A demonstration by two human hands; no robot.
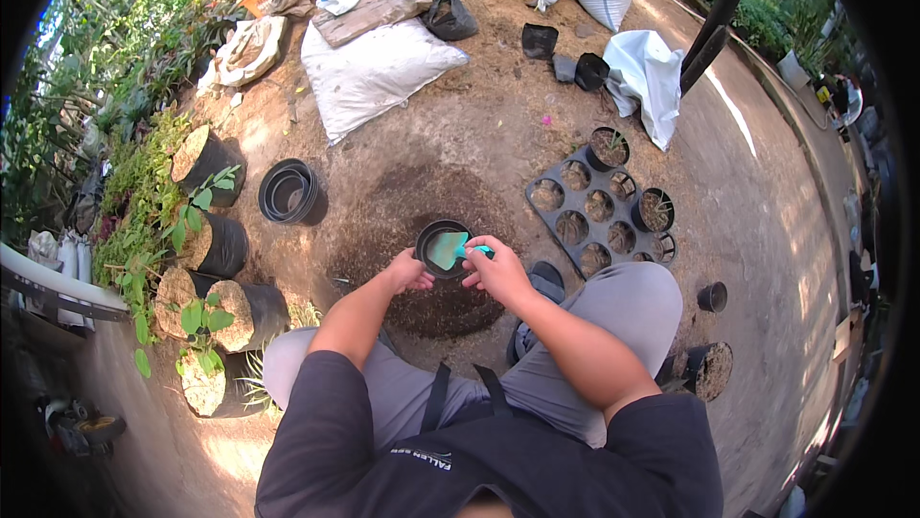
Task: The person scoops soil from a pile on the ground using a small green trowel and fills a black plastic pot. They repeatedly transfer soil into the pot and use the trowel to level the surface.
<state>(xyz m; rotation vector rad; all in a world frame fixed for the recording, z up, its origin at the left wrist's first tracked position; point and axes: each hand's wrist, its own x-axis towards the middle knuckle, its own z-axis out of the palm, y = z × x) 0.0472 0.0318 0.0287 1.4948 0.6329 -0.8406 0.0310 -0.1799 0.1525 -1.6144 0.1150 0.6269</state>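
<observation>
My right hand grips the handle of a small turquoise hand trowel. Its blade, dusted with soil, lies over the mouth of a round black plastic pot. At the pot's near left side is my left hand, thumb at the rim and fingers curled against the wall. How much soil the pot contains is hard to tell, since the blade covers much of the opening. Dark loose soil is spread on the ground beneath and around the pot, between my legs.
To the right lies a black plant tray with round holes; two small potted plants sit in it. Nested black pots stand left, near several soil-filled grow bags. A white sack lies ahead, and a small pot is right of my knee.
</observation>
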